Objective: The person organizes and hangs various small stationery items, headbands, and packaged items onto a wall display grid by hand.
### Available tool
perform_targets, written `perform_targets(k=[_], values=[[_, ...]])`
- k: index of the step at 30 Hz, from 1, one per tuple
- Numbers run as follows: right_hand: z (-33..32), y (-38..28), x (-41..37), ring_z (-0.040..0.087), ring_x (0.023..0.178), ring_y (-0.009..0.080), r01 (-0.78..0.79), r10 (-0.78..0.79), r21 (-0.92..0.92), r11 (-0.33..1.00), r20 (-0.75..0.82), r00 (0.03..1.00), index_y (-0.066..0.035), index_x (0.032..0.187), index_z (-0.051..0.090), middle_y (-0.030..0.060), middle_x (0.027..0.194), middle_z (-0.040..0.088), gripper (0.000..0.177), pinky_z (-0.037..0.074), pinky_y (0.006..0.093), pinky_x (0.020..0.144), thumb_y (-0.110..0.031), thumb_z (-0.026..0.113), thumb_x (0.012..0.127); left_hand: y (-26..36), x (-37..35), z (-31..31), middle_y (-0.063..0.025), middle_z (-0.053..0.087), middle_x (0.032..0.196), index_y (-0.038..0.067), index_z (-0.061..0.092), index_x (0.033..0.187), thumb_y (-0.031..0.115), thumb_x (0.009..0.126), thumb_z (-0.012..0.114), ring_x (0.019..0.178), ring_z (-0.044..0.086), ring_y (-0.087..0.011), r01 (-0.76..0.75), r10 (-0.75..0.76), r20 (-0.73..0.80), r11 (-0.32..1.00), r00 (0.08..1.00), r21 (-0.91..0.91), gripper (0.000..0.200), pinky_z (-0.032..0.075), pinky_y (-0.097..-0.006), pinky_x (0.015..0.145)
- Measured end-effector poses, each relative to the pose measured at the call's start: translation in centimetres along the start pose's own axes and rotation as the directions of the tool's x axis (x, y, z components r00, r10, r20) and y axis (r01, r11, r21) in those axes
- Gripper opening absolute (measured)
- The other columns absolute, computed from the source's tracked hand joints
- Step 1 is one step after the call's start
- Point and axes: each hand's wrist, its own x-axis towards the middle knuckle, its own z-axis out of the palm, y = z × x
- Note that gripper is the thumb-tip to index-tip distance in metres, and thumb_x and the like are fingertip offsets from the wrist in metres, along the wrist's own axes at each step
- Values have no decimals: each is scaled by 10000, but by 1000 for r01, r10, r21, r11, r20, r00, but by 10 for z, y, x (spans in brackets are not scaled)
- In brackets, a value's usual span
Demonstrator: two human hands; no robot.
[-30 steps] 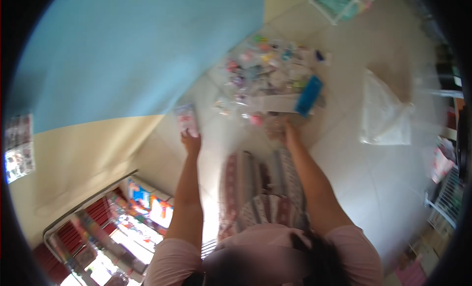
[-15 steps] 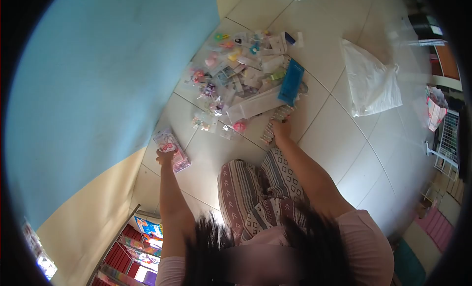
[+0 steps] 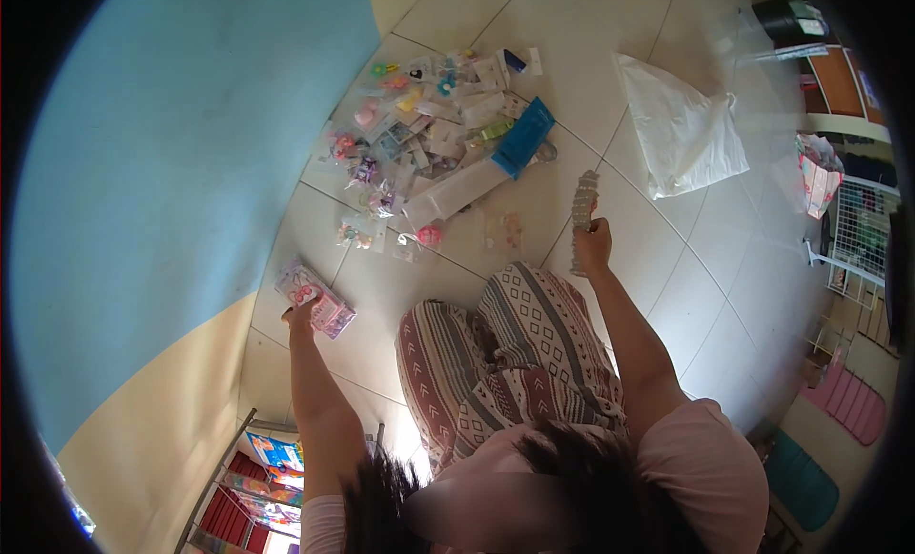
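Observation:
My left hand (image 3: 301, 312) is at the lower-left edge of a pink and lilac packet (image 3: 332, 314) with a printed bow, its fingers closed on that edge. The packet lies on the floor beside the wall. My right hand (image 3: 595, 243) grips a narrow silvery-grey strip (image 3: 581, 206) with a bumpy edge, held upright to the right of my knees; what the strip is I cannot make out. Ahead of me spreads a heap of small clear-bagged trinkets (image 3: 434, 154). A flat blue packet (image 3: 524, 138) rests on the heap's right side.
A white plastic bag (image 3: 681, 135) lies on the tiled floor (image 3: 658, 287) to the right. The blue and cream wall (image 3: 191, 173) runs along the left. Racks of goods (image 3: 253, 492) stand at lower left, and a white wire rack (image 3: 863, 225) is at far right.
My right hand has lifted the silvery strip away from the heap and moved it right, uncovering a small clear bag on the floor. My left hand stays at the pink packet.

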Motion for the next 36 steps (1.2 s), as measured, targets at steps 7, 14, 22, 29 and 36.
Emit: perform_targets(k=[7,14,22,29,36], values=[[24,32,3,533,932,328,160,-194,-417,895,-42,980,-47,890,530,148,942,520,206,458,430,774,-51,624,707,-24,33,-6,-182,597,1075,-98,479,1160,78,528,881,917,614,-282,71,-44,347,995,937,-67,770,533,-393,752],[46,-11,-20,493,1061,301,232,-223,-486,843,78,972,-85,998,554,128,1106,489,362,421,464,879,-224,717,707,-15,-10,0,-137,603,1034,-69,485,1167,38,593,833,856,627,-264,-101,136,164,974,977,-205,680,538,-397,731],[79,-46,15,486,1087,338,408,-376,-201,891,181,909,-48,1094,534,167,1149,508,519,423,435,873,-355,740,730,-17,-9,-2,-184,552,1104,-100,385,1195,75,547,872,934,593,-284,-115,158,189,968,969,-222,829,532,-403,767],[193,-153,-25,510,1123,300,-410,366,303,860,194,910,-38,1353,260,215,1303,406,906,504,377,871,-352,793,691,-14,-17,-2,-182,554,1101,-100,364,1206,44,575,847,943,593,-288,-54,119,240,964,963,-260,807,537,-422,766],[203,-152,-19,508,1146,326,-359,323,504,785,162,933,-82,1381,223,248,1307,393,843,521,428,843,-157,742,721,-14,-16,-3,-190,534,1139,-92,325,1233,20,606,823,953,600,-296,-2,105,327,954,939,-298,809,549,-427,748]])
